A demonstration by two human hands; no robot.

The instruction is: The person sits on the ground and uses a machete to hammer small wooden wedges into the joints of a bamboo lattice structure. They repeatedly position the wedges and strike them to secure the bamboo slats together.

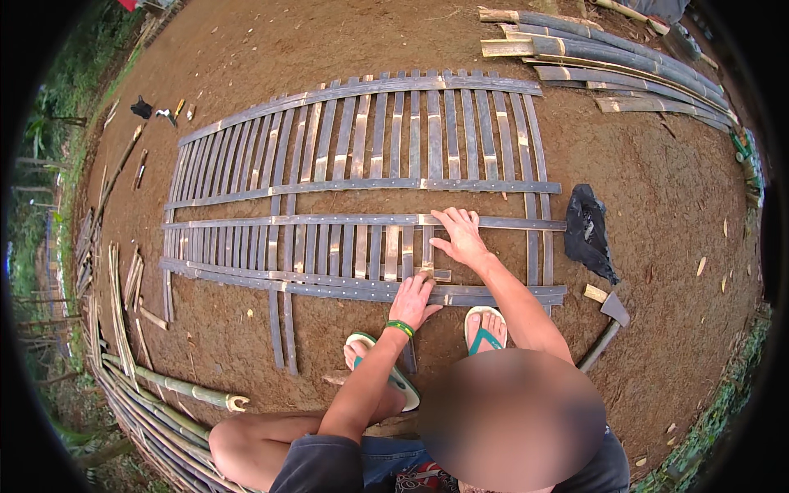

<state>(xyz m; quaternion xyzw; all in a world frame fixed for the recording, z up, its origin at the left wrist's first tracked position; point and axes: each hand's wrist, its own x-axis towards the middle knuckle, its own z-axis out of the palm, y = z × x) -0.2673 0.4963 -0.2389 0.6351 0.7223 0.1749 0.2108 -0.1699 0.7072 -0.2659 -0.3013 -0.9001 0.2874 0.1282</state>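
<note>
A bamboo lattice panel with dark slats and long rails (353,220) lies on the ground in front of me, nearest my feet. My left hand (412,302), wearing a green and yellow wristband, is closed at the lower end of a short bamboo slat (428,246), by the near rail (501,296). Further up, my right hand (460,236) rests on the upper rail beside the slat's top end, with its thumb spread from the fingers. The slat's lower tip is partly hidden by my left hand.
A second lattice panel (329,191) lies just beyond. To the right are a black plastic bag (585,230) and a hatchet (614,309). Split bamboo (608,62) is piled at the far right, bamboo poles (177,384) at the near left. Small tools (167,115) lie far left.
</note>
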